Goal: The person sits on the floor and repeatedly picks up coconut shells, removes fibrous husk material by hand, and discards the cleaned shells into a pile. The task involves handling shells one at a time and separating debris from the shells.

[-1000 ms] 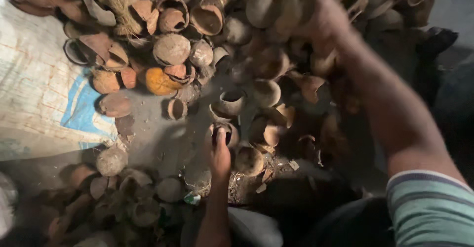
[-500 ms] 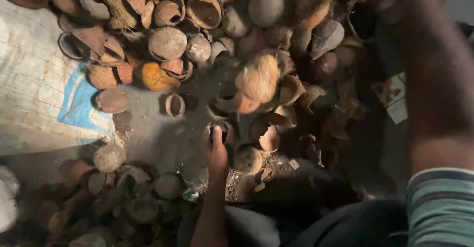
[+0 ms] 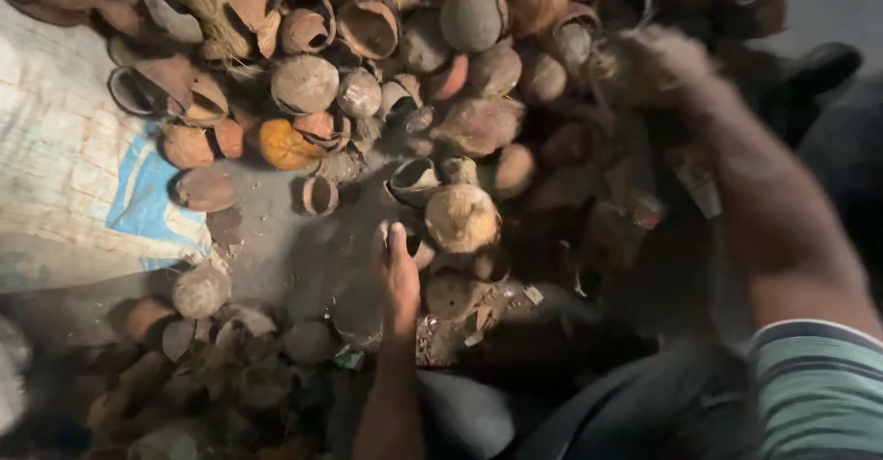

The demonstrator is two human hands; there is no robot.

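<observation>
Change since earlier frame: the pale coconut (image 3: 462, 218) that was in the air above the heap half a second ago now lies on the floor, and the right hand (image 3: 647, 63) has come back down onto the heap.
Right hand: motion-blurred, resting on the upper right part of the coconut shell pile (image 3: 386, 64). The fingers are curled onto the husks, but I cannot tell whether they are clenched on a piece or lying loose.
Left hand: not visible in the head view.
Key relation: the pile lies ahead of the right hand and to its left. The forearm runs diagonally from the striped sleeve (image 3: 819, 386) up to the heap, so the right hand is the only one within reach.
Pale coconut position: near the middle of the view, just right of the person's bare foot (image 3: 400, 271), well apart from the right hand and down-left of it.
Long axis: the pale coconut is roughly round, with no clear axis.
Surroundings: a woven sack (image 3: 74, 193) lies flat at left, with an orange shell (image 3: 285, 144) at the pile's near edge.
Floor (image 3: 276, 239): a grey patch between sack and foot.
</observation>
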